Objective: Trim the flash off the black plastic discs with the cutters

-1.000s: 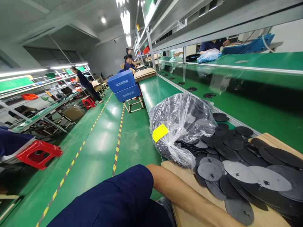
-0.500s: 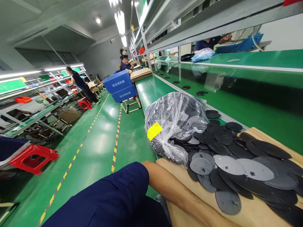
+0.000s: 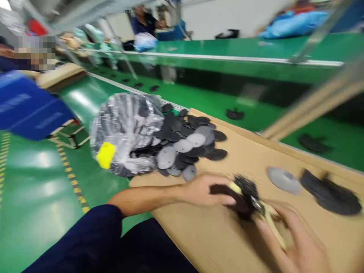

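Observation:
My left hand (image 3: 203,189) is closed around a black plastic part (image 3: 241,204), smeared by motion, with a pale yellow bit on it near the fingertips. In my right hand (image 3: 301,239) is a pair of pliers (image 3: 269,218) with cream handles, the metal jaws close against the black part. Whether the jaws bite on it I cannot tell. Right of both hands, a grey disc (image 3: 284,180) and a stack of dark curved parts (image 3: 331,193) lie on the cardboard (image 3: 210,235). Beyond my left hand, a heap of black and grey discs (image 3: 184,142) spills from a clear plastic bag (image 3: 125,125).
A green conveyor belt (image 3: 196,104) runs behind the cardboard, with dark parts (image 3: 234,113) on it. A blurred post (image 3: 307,98) rises at the right. Blue boxes (image 3: 31,106) stand on the left, where a co-worker sits. Another person (image 3: 145,22) works across the line.
The view has swung right and down, bringing both hands, the black part and the pliers into sight. The bag and discs now appear further left.

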`<state>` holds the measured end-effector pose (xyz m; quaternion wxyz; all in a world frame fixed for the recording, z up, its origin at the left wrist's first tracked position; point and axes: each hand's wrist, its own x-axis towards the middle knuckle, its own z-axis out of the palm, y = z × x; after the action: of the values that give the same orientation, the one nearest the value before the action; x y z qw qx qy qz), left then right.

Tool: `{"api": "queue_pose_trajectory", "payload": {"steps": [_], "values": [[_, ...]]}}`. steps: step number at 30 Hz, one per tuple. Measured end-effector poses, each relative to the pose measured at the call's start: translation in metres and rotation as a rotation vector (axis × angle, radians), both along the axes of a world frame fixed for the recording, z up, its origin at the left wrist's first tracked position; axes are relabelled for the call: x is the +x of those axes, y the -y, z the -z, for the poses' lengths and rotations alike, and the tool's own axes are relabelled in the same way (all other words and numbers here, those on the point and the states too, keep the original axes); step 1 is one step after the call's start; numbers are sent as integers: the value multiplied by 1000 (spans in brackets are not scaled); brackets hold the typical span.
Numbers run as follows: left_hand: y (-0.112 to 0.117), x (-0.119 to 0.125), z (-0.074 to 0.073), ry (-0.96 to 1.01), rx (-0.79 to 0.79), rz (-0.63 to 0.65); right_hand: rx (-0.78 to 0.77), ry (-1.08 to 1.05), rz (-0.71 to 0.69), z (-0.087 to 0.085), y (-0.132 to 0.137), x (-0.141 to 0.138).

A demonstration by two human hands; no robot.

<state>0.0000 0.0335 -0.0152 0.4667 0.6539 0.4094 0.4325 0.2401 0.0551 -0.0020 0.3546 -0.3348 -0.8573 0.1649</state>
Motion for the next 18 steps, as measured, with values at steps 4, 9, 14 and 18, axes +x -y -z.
{"api": "queue_pose_trajectory", "payload": {"steps": [4,9,14,18], "values": [[11,3,3,29,88,-47,-58,93,20,-5,13,10],[15,3,0,0,131,-29,-56,110,22,-4,17,6],[16,2,1,-34,175,-17,-45,109,37,-2,19,7],[16,1,2,-26,191,-3,-52,112,25,-2,19,9]]}}
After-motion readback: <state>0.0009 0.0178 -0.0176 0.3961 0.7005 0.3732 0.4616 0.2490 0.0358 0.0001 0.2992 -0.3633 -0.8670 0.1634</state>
